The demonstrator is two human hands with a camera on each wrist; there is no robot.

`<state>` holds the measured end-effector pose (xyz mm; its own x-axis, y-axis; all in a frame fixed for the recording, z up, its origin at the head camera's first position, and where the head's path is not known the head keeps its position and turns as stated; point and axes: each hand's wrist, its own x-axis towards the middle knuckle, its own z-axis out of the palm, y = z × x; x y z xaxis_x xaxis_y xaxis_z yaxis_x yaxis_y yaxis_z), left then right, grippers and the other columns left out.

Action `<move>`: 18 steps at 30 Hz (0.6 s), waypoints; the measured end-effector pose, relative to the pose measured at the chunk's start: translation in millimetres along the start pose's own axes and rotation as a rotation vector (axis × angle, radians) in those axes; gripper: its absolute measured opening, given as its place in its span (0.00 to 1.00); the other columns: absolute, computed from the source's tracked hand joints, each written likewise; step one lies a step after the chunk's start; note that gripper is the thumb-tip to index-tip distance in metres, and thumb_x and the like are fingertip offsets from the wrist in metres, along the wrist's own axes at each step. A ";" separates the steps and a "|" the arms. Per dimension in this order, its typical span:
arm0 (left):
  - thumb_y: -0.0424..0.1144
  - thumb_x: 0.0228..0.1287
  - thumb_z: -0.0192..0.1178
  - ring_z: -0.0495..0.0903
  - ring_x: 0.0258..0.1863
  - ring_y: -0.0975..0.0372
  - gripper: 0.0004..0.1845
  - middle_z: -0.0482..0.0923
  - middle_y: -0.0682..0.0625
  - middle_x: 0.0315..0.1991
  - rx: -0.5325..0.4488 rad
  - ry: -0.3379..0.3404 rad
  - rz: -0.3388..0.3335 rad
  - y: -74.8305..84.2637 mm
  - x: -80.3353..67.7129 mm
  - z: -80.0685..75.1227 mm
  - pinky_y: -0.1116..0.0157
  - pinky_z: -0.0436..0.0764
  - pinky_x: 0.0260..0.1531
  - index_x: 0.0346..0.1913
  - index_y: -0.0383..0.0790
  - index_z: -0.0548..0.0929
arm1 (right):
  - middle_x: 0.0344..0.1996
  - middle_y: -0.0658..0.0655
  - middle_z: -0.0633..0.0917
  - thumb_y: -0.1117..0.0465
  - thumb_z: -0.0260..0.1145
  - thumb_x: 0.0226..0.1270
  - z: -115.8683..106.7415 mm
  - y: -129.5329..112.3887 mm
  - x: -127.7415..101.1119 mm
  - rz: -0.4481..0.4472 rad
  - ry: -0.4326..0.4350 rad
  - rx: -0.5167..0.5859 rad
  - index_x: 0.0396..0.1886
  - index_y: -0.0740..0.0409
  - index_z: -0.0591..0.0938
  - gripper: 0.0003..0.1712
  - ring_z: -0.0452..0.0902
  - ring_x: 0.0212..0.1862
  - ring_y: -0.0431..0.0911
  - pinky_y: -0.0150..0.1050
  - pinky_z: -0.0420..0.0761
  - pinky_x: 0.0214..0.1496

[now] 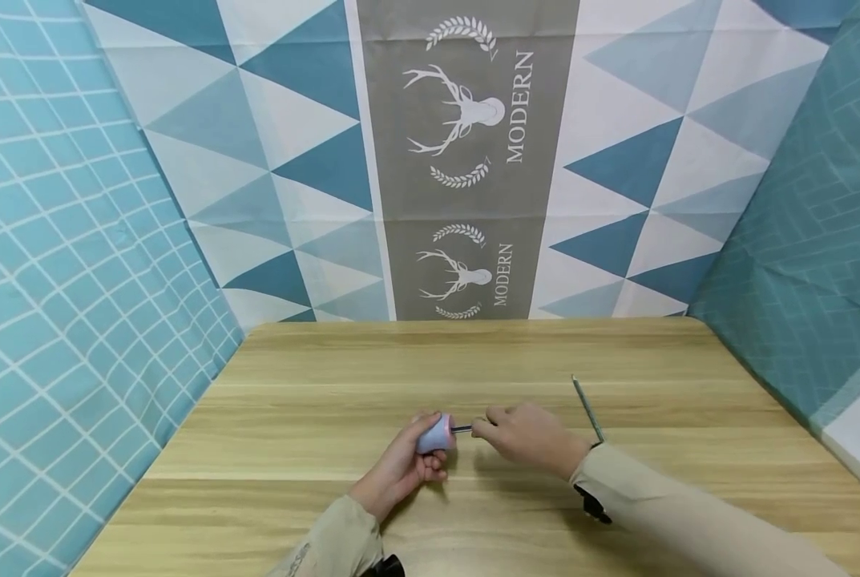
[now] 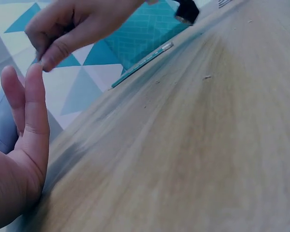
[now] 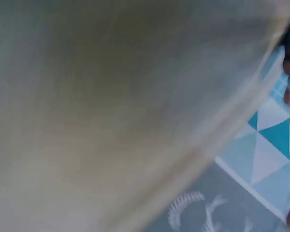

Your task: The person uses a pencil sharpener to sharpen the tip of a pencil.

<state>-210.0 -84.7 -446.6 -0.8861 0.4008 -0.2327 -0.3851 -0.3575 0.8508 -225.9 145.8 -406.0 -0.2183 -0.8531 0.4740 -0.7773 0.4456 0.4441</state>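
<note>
Screwdriver handle (image 1: 435, 433), stubby, pale blue with a pink end, sits near the middle of the wooden table (image 1: 329, 377), wrapped up in the left hand (image 1: 401, 465). That hand's fingers curl around the handle from below and behind, so it's a proper grip, not just a touch. In the left wrist view you only see 2 of its fingers (image 2: 31, 111) pointing up plus a bit of the blue handle at the left edge.

Sticking out of the handle toward the right is a short dark metal bit (image 1: 462, 429), and the right hand (image 1: 526, 437) has its fingertips pinched on the far end of it. The thumb and first fingers are bent in tight around the bit, with the rest of the hand arched over the table. Same pinch shows from underneath in the left wrist view, right hand (image 2: 72, 29) at the top.

Just behind the right wrist there's a second long thin metal shaft (image 1: 588, 409) lying loose on the table, angled away from the person, not touching either hand.

Both arms have beige sleeves (image 1: 660, 505), and there's a black strap thing at each wrist. Right wrist view is basically blur, just table and a bit of the backdrop (image 1: 466, 160) with the deer print and blue triangles.
</note>
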 end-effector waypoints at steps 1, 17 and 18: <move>0.47 0.74 0.50 0.73 0.13 0.70 0.16 0.76 0.50 0.22 0.000 0.006 0.002 -0.4 0.4 0.5 0.70 0.82 0.18 0.54 0.46 0.59 | 0.18 0.45 0.70 0.57 0.46 0.83 1.1 -1.6 0.5 0.062 -0.038 0.118 0.32 0.53 0.72 0.16 0.54 0.15 0.32 0.23 0.54 0.13; 0.44 0.71 0.56 0.76 0.11 0.68 0.12 0.78 0.49 0.19 0.109 -0.017 0.030 -1.4 -3.0 -0.9 0.68 0.84 0.17 0.47 0.41 0.69 | 0.13 0.47 0.61 0.56 0.61 0.73 -3.2 14.8 5.8 1.054 -0.719 1.681 0.30 0.57 0.74 0.13 0.46 0.14 0.37 0.29 0.45 0.13; 0.45 0.71 0.56 0.76 0.11 0.68 0.12 0.78 0.49 0.19 0.113 -0.020 0.029 -2.0 -3.0 -0.8 0.67 0.84 0.17 0.47 0.41 0.69 | 0.13 0.48 0.62 0.56 0.63 0.72 -3.6 13.0 3.4 1.043 -0.679 1.666 0.30 0.58 0.74 0.13 0.46 0.14 0.38 0.30 0.46 0.13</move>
<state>-206.8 -85.9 -448.0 -0.8908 0.4086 -0.1986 -0.3267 -0.2724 0.9050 -234.6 149.7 -395.9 -0.6608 -0.6166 -0.4279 0.1669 0.4351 -0.8848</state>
